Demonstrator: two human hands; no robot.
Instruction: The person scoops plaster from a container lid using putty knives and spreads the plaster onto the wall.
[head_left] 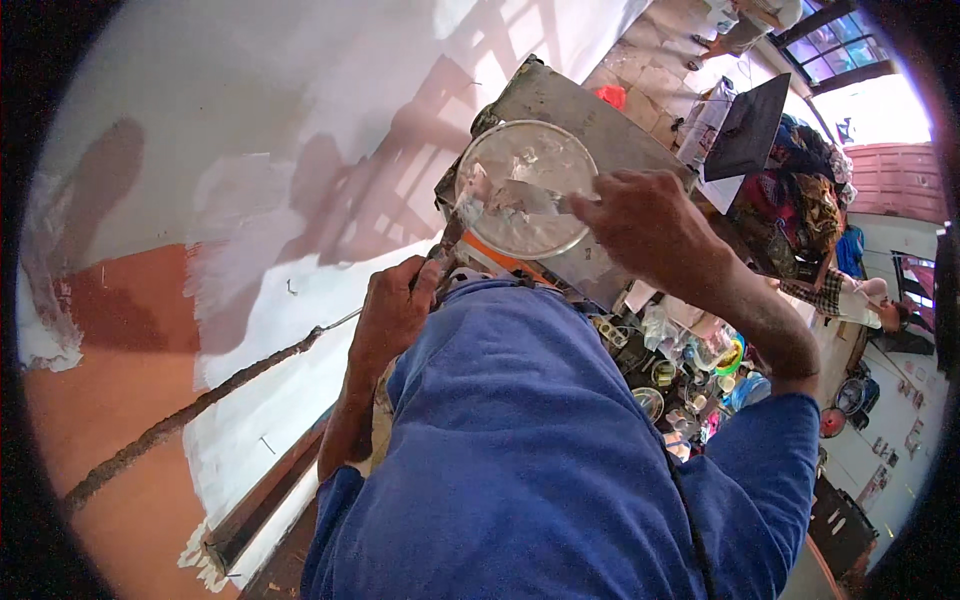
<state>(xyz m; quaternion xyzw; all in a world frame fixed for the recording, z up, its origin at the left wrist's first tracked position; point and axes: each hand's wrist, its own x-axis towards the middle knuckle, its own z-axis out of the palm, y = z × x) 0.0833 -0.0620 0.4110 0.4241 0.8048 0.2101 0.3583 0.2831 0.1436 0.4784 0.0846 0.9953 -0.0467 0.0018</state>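
Note:
A round bucket [529, 256] of whitish paste [513, 150] stands ahead of me on a grey-topped surface. My right hand [655, 225] is closed at the bucket's right rim. It grips a putty knife [530, 197], whose wide, smeared blade lies over the paste. My left hand [398, 300] is closed around a second tool [453, 232] with a brownish, dirty handle. That tool's white-smeared end reaches the bucket's left rim, close to the putty knife; its exact kind cannot be made out.
On the left rises a wall [260, 330], partly white and partly orange, with a long crack [190, 405] and nails. Clutter of containers and bags [690, 360] lies to the right. Beyond are a dark panel [745, 125], piled cloth [800, 190] and another person [865, 305].

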